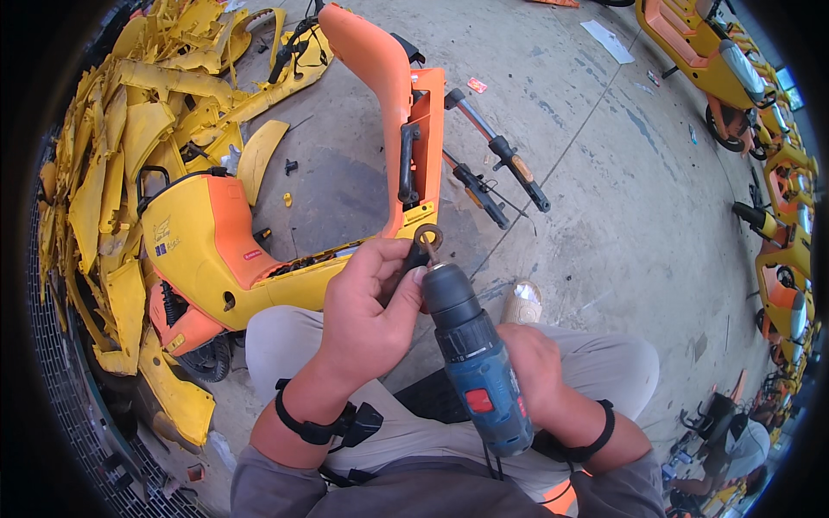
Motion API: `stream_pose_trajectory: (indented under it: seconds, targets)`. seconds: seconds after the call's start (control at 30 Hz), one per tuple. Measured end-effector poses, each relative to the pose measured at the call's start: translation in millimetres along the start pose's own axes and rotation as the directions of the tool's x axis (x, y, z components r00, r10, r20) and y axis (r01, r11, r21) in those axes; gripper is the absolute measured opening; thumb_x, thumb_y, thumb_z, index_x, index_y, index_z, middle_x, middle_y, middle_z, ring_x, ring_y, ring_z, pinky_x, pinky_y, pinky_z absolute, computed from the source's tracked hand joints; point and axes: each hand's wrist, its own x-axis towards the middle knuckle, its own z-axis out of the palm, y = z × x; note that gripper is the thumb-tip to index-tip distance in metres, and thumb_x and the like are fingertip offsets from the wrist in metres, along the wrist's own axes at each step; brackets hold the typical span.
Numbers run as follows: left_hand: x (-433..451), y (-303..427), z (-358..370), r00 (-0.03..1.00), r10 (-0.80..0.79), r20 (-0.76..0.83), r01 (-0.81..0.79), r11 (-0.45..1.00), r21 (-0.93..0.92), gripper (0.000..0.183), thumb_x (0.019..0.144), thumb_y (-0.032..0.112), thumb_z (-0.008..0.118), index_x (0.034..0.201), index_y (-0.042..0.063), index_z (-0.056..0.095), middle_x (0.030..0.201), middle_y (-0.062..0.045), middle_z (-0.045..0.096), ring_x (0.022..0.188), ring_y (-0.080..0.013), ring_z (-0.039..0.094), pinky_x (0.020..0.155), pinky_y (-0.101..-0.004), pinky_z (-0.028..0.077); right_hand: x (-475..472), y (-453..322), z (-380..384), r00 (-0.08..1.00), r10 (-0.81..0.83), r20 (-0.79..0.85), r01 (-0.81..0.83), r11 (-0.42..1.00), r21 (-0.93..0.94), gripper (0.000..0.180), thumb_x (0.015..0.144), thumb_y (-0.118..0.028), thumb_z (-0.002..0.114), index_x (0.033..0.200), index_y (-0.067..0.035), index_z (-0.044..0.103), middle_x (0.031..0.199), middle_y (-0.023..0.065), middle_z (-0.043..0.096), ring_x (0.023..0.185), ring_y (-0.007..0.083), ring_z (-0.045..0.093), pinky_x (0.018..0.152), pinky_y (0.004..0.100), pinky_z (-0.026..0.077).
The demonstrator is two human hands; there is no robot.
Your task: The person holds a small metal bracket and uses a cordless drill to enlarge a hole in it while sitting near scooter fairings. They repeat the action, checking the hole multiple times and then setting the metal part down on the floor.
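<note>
My left hand (369, 314) grips a small dark part with a rusty metal ring (428, 238) at its upper end. In my right hand (534, 362) is a blue cordless drill driver (484, 388), its black chuck (447, 291) pointing up and away from me. A brownish bit (430, 249) sticks out of the chuck and overlaps the ring in the view; whether it touches cannot be told. My left thumb lies against the chuck's front edge. Just beyond my hands stands a yellow and orange scooter body (285, 285) with its tall orange front shield (375, 65).
Yellow plastic panels (129, 142) lie heaped at left. Two fork legs (499, 146) rest on the concrete floor (602, 213) ahead. Yellow scooters (712, 58) line the right side. Another person (745, 447) is at lower right. A small black part (291, 167) lies near the scooter.
</note>
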Motion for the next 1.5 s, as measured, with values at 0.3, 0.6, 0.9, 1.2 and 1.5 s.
stream_pose_trajectory:
  seconds: [0.3, 0.6, 0.9, 1.2, 1.5]
  targets:
    - [0, 0, -3, 1.000, 0.014, 0.020, -0.014, 1.000, -0.006, 0.019, 0.095, -0.004, 0.053, 0.113, -0.006, 0.048, 0.091, -0.011, 0.066, 0.071, -0.0101, 0.061, 0.059, -0.0226, 0.050, 0, 1, -1, 0.999, -0.016, 0.027, 0.017, 1.000, -0.004, 0.049, 0.065, -0.016, 0.077, 0.108, -0.001, 0.058, 0.096, 0.0169, 0.067, 0.084, 0.0379, 0.066, 0.076, 0.0431, 0.052]
    - [1, 2, -6, 0.998, -0.055, 0.030, 0.056, 0.998, -0.012, 0.019, 0.096, -0.001, 0.052, 0.114, -0.004, 0.049, 0.085, -0.008, 0.064, 0.062, -0.0071, 0.056, 0.051, -0.0202, 0.043, 1, 0, -1, 0.999, -0.022, 0.026, 0.022, 1.000, 0.003, 0.049, 0.065, -0.017, 0.077, 0.107, -0.002, 0.058, 0.096, 0.0164, 0.067, 0.084, 0.0378, 0.066, 0.076, 0.0430, 0.052]
    - [1, 2, -8, 0.996, -0.074, 0.052, 0.076, 0.997, -0.025, 0.021, 0.096, -0.001, 0.052, 0.116, -0.004, 0.048, 0.086, -0.008, 0.064, 0.062, -0.0074, 0.057, 0.051, -0.0200, 0.043, 1, 0, -2, 0.999, -0.042, 0.028, 0.043, 0.999, -0.013, 0.050, 0.064, -0.018, 0.078, 0.107, -0.002, 0.058, 0.095, 0.0162, 0.066, 0.084, 0.0377, 0.066, 0.076, 0.0434, 0.052]
    - [0, 2, -9, 0.996, -0.074, 0.057, 0.077, 0.996, -0.048, 0.021, 0.096, 0.001, 0.052, 0.116, -0.004, 0.048, 0.087, -0.008, 0.065, 0.063, -0.0080, 0.058, 0.051, -0.0200, 0.044, 1, -1, -3, 0.999, -0.033, 0.033, 0.033, 0.999, -0.018, 0.049, 0.064, -0.017, 0.077, 0.106, -0.002, 0.058, 0.094, 0.0162, 0.067, 0.083, 0.0376, 0.066, 0.076, 0.0433, 0.052]
    - [0, 4, -13, 0.990, -0.116, 0.079, 0.121, 0.991, -0.051, 0.023, 0.096, 0.001, 0.053, 0.118, -0.005, 0.050, 0.089, -0.008, 0.066, 0.062, -0.0085, 0.059, 0.050, -0.0203, 0.044, 1, -4, -3, 1.000, -0.005, 0.016, 0.006, 1.000, -0.014, 0.041, 0.068, -0.020, 0.073, 0.103, -0.003, 0.060, 0.094, 0.0140, 0.067, 0.084, 0.0353, 0.066, 0.074, 0.0424, 0.049]
